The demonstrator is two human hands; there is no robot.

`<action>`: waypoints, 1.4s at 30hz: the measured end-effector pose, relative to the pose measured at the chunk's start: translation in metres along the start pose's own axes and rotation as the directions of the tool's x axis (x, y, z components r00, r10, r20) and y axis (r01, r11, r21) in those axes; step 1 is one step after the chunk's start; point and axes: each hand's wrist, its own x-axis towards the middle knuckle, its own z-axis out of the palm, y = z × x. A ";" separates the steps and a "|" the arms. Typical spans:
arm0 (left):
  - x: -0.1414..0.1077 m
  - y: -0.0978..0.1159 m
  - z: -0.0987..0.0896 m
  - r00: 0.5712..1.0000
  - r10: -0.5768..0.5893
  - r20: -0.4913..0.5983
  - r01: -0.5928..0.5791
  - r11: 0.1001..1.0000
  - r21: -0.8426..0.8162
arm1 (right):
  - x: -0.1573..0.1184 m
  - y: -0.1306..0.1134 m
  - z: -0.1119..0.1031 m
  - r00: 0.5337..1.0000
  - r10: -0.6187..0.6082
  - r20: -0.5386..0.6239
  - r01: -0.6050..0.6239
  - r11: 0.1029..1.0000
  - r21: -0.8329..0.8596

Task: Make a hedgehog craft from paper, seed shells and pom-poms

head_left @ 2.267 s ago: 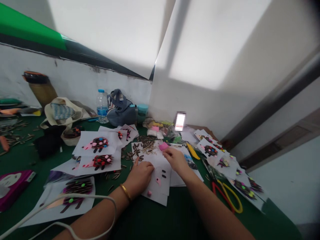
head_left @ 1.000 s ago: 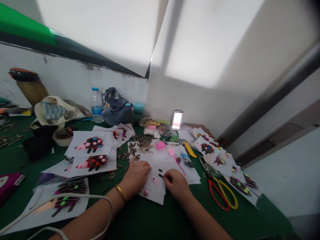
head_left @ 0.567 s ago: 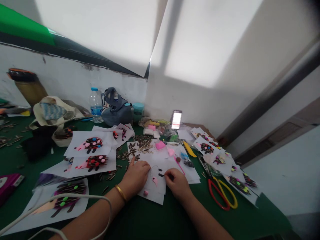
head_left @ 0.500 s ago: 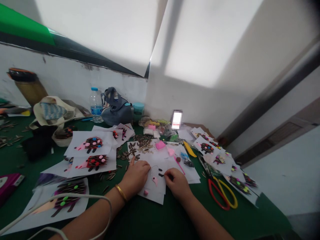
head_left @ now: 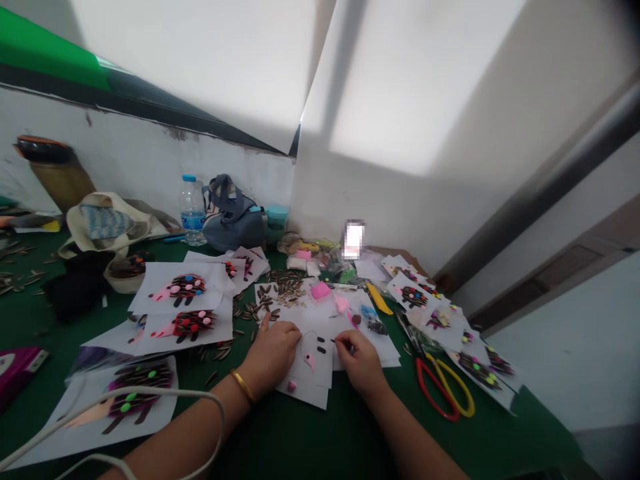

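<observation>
A dark green table (head_left: pixel 287 443) stretches across the near side. Beyond it on the left stands a scuffed white wall (head_left: pixel 123 150), topped by a dark ledge (head_left: pixel 165 115) and, at far left, a bright green strip (head_left: pixel 43 53). Large pale sheets (head_left: pixel 390 93) hang at the far side, lit brightly and crossed by soft shadow bands. A pale surface (head_left: pixel 565 367) closes the right.

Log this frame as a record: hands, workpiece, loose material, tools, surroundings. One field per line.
left hand: resting on the white sheet, at its left side
right hand: pinching a small dark piece, type unclear, by the sheet's right edge
workpiece: white sheet with pink piece, two black ovals
loose material: seeds, beyond the left hand
tools: scissors, right of the right hand
surroundings: decorated cards on both sides
</observation>
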 end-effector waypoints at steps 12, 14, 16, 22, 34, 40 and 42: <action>0.000 0.002 -0.001 1.000 -0.019 0.018 0.019 1.000 0.016 | 0.010 0.001 0.006 0.994 -0.039 0.100 0.050 0.993 -0.110; 0.000 0.001 0.000 1.000 -0.020 0.020 0.020 1.000 0.019 | 0.010 0.002 0.007 0.994 -0.055 0.098 0.068 0.989 -0.133; 0.000 0.001 0.000 1.000 -0.019 0.019 0.019 1.000 0.020 | 0.011 0.002 0.009 0.993 -0.070 0.100 0.086 0.982 -0.166; 0.000 0.000 0.001 1.000 -0.006 -0.007 0.006 1.000 0.004 | 0.011 0.003 0.011 0.995 -0.064 0.077 0.075 0.986 -0.150; 0.001 0.000 0.002 1.000 -0.018 0.015 0.018 1.000 0.015 | 0.012 0.001 0.012 0.994 -0.084 0.066 0.095 0.979 -0.181; 0.000 0.000 0.001 1.000 -0.012 0.012 0.012 1.000 0.018 | 0.010 0.004 0.009 0.999 -0.035 -0.001 0.035 0.998 -0.050; 0.000 0.000 0.001 1.000 -0.015 0.021 0.014 1.000 0.018 | 0.009 0.005 0.007 0.999 -0.006 -0.042 0.006 1.000 -0.011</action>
